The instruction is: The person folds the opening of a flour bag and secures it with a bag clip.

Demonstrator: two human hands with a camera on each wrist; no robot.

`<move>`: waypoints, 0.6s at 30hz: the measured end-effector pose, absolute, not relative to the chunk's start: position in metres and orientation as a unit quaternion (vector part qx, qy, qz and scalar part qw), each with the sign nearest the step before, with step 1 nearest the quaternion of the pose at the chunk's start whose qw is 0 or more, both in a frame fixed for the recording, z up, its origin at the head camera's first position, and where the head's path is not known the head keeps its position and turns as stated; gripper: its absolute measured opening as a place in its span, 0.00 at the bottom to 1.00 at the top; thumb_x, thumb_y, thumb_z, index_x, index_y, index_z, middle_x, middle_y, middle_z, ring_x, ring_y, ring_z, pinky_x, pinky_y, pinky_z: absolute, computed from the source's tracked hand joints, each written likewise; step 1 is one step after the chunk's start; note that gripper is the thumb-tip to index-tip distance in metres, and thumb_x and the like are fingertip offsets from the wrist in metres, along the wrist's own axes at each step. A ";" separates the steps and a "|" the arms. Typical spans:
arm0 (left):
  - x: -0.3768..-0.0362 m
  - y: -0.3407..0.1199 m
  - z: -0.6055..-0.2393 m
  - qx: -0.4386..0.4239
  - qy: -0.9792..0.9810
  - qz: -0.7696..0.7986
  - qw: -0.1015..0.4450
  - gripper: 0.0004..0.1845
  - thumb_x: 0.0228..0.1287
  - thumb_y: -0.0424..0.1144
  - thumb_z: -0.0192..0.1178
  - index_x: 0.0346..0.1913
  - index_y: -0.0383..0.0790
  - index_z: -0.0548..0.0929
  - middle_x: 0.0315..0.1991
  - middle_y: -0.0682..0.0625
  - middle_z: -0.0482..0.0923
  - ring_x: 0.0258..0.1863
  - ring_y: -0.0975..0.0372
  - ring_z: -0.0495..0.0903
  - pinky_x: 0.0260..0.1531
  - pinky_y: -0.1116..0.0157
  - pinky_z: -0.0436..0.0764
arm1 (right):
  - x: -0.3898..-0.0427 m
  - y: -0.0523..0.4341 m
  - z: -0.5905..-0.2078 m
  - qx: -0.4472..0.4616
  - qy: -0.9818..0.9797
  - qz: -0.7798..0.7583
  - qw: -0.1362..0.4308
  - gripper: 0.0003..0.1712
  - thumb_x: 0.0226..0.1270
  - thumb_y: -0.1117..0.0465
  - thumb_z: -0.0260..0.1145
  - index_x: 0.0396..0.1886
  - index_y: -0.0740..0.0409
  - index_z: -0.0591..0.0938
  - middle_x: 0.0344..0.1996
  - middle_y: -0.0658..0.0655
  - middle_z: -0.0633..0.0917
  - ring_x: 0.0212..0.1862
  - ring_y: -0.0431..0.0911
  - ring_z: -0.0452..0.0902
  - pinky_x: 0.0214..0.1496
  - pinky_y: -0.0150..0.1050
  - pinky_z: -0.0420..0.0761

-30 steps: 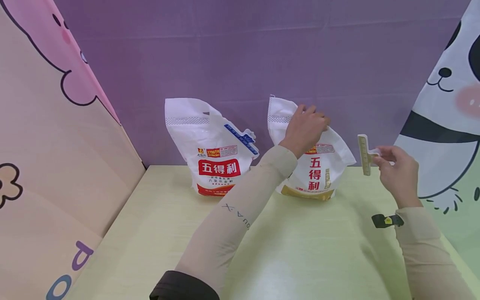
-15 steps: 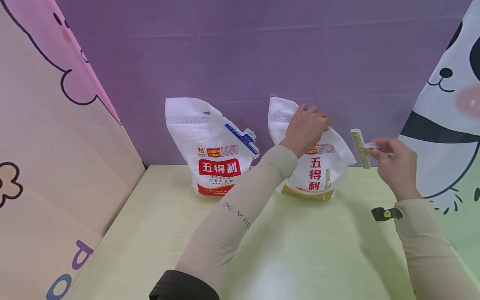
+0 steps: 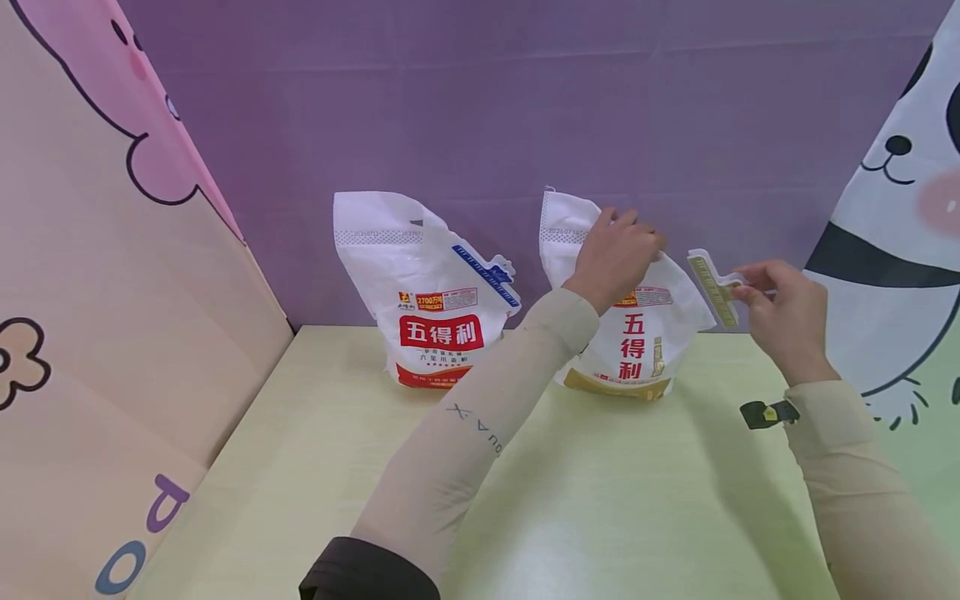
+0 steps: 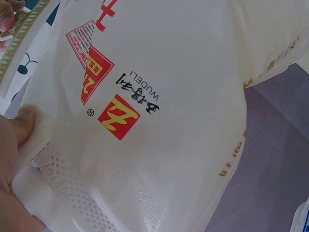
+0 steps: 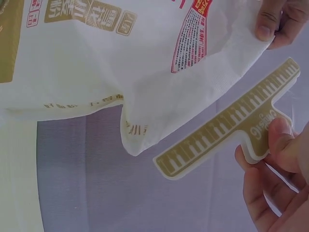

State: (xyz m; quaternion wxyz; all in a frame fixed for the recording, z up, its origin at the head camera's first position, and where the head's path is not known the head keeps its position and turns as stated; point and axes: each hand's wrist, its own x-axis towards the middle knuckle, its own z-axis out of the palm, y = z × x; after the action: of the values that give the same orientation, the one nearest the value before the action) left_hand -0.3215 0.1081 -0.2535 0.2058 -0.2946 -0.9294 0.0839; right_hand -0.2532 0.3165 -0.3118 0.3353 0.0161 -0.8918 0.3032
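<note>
A white flour bag (image 3: 633, 342) with red lettering and a gold band stands on the table. My left hand (image 3: 617, 260) pinches its folded top edge between thumb and fingers; the left thumb (image 4: 24, 123) lies against the plastic in the left wrist view. My right hand (image 3: 793, 321) holds a gold and white bag clip (image 5: 231, 118) by its handles, thumb on one side and fingers on the other. Piano-key markings run along the clip's long bar. In the right wrist view, the bar lies beside the bag's slanting folded edge, with a narrow gap between them.
Left of it stands a second flour bag (image 3: 438, 333) with red printing, its slanted top corner held by a blue clip (image 3: 487, 277). A purple backdrop (image 3: 450, 108) rises behind the table (image 3: 300, 433); printed panels flank both sides.
My right hand has moved left and up with the bag clip, bringing it close to the bag's right edge. The clip has tilted from nearly upright to slanted. My left hand keeps its grip.
</note>
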 end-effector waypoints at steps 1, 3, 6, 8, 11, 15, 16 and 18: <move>-0.321 0.108 -0.253 -0.294 -0.929 0.085 0.205 0.18 0.79 0.51 0.52 0.67 0.67 0.79 0.65 0.67 0.80 0.66 0.66 0.73 0.74 0.60 0.62 | -0.254 0.316 -0.311 0.017 -0.892 0.303 0.334 0.10 0.71 0.72 0.63 0.49 0.68 0.84 0.43 0.70 0.87 0.35 0.25 0.66 0.34 0.15 0.63; -0.321 0.109 -0.253 -0.294 -0.930 0.085 0.205 0.18 0.79 0.50 0.52 0.67 0.67 0.79 0.65 0.67 0.80 0.66 0.66 0.73 0.73 0.61 0.62 | -0.255 0.315 -0.310 0.015 -0.894 0.301 0.331 0.10 0.71 0.73 0.62 0.49 0.68 0.84 0.43 0.69 0.87 0.36 0.31 0.69 0.32 0.15 0.63; -0.321 0.109 -0.253 -0.293 -0.931 0.084 0.202 0.18 0.79 0.50 0.53 0.67 0.68 0.79 0.64 0.67 0.80 0.65 0.67 0.73 0.73 0.61 0.63 | -0.257 0.315 -0.309 0.013 -0.898 0.302 0.321 0.11 0.72 0.74 0.60 0.50 0.68 0.83 0.43 0.69 0.86 0.36 0.39 0.71 0.29 0.17 0.63; -0.321 0.109 -0.252 -0.293 -0.931 0.084 0.202 0.18 0.79 0.49 0.54 0.66 0.68 0.79 0.64 0.67 0.80 0.65 0.67 0.73 0.72 0.61 0.63 | -0.258 0.315 -0.308 0.014 -0.898 0.305 0.318 0.12 0.71 0.74 0.59 0.50 0.68 0.83 0.44 0.70 0.86 0.36 0.39 0.72 0.29 0.17 0.63; -0.321 0.109 -0.252 -0.292 -0.931 0.086 0.203 0.18 0.79 0.49 0.54 0.66 0.68 0.79 0.63 0.67 0.80 0.64 0.67 0.73 0.72 0.61 0.63 | -0.260 0.315 -0.307 0.017 -0.896 0.308 0.319 0.12 0.70 0.75 0.58 0.49 0.67 0.84 0.43 0.70 0.86 0.35 0.33 0.70 0.29 0.17 0.63; -0.320 0.109 -0.251 -0.293 -0.930 0.085 0.203 0.18 0.79 0.49 0.54 0.66 0.68 0.79 0.64 0.68 0.80 0.64 0.67 0.73 0.72 0.61 0.63 | -0.262 0.315 -0.307 0.020 -0.893 0.312 0.324 0.12 0.70 0.75 0.59 0.47 0.66 0.85 0.42 0.70 0.87 0.32 0.25 0.66 0.29 0.17 0.63; -0.320 0.109 -0.251 -0.294 -0.930 0.085 0.202 0.18 0.79 0.49 0.54 0.66 0.68 0.79 0.64 0.67 0.80 0.64 0.67 0.73 0.72 0.61 0.63 | -0.263 0.315 -0.307 0.022 -0.892 0.313 0.325 0.12 0.70 0.76 0.59 0.47 0.67 0.85 0.41 0.70 0.87 0.32 0.24 0.65 0.29 0.17 0.62; -0.320 0.109 -0.251 -0.294 -0.931 0.085 0.201 0.18 0.79 0.49 0.54 0.66 0.68 0.79 0.64 0.67 0.80 0.64 0.66 0.73 0.72 0.61 0.63 | -0.263 0.314 -0.306 0.025 -0.890 0.316 0.329 0.12 0.69 0.76 0.60 0.46 0.67 0.85 0.41 0.70 0.87 0.31 0.22 0.64 0.29 0.17 0.62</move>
State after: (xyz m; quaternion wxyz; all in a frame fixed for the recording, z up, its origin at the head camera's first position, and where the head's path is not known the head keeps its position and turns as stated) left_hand -0.3196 0.1088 -0.2514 0.2009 -0.2939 -0.9307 0.0847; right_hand -0.2634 0.3136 -0.3064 0.3286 0.0252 -0.8897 0.3160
